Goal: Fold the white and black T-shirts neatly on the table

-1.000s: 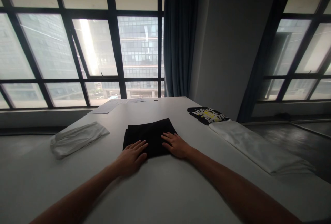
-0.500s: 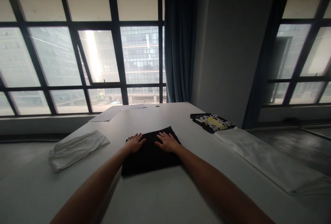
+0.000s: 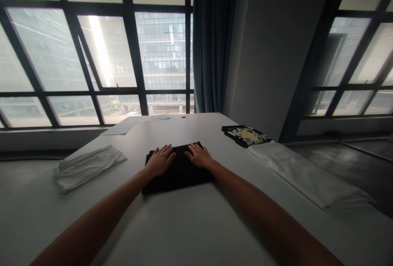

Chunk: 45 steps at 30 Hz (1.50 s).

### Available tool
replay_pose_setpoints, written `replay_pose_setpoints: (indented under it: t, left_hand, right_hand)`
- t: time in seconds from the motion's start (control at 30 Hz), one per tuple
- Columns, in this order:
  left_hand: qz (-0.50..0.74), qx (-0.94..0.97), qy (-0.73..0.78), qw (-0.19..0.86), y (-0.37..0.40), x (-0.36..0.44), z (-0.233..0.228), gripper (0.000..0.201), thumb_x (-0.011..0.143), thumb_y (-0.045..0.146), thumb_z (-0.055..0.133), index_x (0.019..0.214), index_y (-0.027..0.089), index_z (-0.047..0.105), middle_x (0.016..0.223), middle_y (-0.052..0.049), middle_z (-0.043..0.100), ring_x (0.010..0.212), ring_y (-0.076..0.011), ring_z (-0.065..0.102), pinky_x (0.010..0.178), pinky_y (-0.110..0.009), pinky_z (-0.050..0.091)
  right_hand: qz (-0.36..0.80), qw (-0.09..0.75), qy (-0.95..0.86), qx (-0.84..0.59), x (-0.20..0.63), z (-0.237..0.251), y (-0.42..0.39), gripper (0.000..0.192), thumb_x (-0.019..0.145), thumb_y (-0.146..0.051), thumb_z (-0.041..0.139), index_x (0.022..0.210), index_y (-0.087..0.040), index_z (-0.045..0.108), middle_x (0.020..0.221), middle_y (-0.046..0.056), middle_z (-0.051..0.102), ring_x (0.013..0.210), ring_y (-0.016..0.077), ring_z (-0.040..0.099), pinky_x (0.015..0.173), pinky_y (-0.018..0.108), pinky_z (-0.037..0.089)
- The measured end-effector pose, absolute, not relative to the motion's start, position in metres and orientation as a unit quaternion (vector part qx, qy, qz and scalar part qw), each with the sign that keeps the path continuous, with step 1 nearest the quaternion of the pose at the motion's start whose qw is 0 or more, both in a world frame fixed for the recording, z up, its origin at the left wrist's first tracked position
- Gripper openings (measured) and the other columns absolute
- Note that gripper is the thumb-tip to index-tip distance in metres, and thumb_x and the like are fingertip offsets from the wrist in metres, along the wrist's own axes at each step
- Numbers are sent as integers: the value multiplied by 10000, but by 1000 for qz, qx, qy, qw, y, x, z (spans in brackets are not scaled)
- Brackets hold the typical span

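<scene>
A folded black garment [image 3: 179,174] lies flat on the white table [image 3: 184,225] in front of me; its exact kind cannot be told. My left hand [image 3: 160,160] rests palm down on its left part, fingers stretched out toward the far edge. On the right part lies my right hand [image 3: 199,155], also flat with its fingers apart. Neither hand grips the cloth. Parts of the garment's top are hidden under my hands and wrists.
To the left lies a folded white cloth [image 3: 89,167]. On the right are a black garment with white and yellow print [image 3: 245,135] and a long folded white cloth [image 3: 307,174]. Paper sheets [image 3: 123,126] lie at the far left, before the windows and a blue curtain [image 3: 210,45].
The view has shifted, so the table and cloths sit slightly higher in it. My left hand has slid a little inward on the black garment; my right hand stays flat on it.
</scene>
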<state>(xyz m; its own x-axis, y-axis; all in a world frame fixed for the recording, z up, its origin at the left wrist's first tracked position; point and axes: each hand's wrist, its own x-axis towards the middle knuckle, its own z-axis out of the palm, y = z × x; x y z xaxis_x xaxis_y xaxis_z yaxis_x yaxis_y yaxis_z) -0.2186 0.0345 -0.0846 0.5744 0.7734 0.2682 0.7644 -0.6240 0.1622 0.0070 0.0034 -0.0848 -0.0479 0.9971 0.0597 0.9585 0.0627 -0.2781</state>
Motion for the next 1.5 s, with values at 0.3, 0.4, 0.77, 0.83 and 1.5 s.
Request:
replay_pose_setpoints:
  t: [0.3,0.4,0.77,0.83,1.5]
  left_hand:
    - [166,909,381,31,-13,-239,-92,619,981,572,247,1482,236,383,1566,-43,311,1462,-224,228,1194,-458,130]
    - [144,904,399,44,-12,-248,-98,619,981,570,253,1481,231,387,1558,-53,325,1463,-235,222,1186,-470,153]
    - [150,905,395,50,-12,-250,-107,620,978,586,266,1475,241,400,1550,-55,338,1457,-241,237,1183,-476,180]
    - [148,907,391,55,-10,-252,-108,622,977,594,264,1477,249,396,1553,-52,332,1460,-237,229,1185,-468,172]
    - [140,884,441,72,-16,-269,-99,682,973,619,182,1481,217,393,1573,-70,288,1456,-258,240,1174,-480,209]
  right_hand:
    - [92,130,-690,-707,16,-95,-19,671,985,-567,244,1521,-167,293,1599,92,184,1478,250,110,1178,488,71]
    - [74,154,-660,-732,20,-97,-17,695,976,-558,296,1507,-110,311,1587,147,207,1469,280,148,1175,466,147]
    - [383,302,-461,-741,47,-53,18,414,837,-485,666,1012,-110,664,1008,159,713,959,284,684,826,384,567]
    - [469,282,-444,-709,51,-50,17,420,863,-534,620,911,-120,671,929,145,726,877,254,701,777,350,584]
    - [357,477,-507,-623,67,-15,8,252,836,-246,683,1041,-103,650,913,103,724,813,218,685,814,350,557]
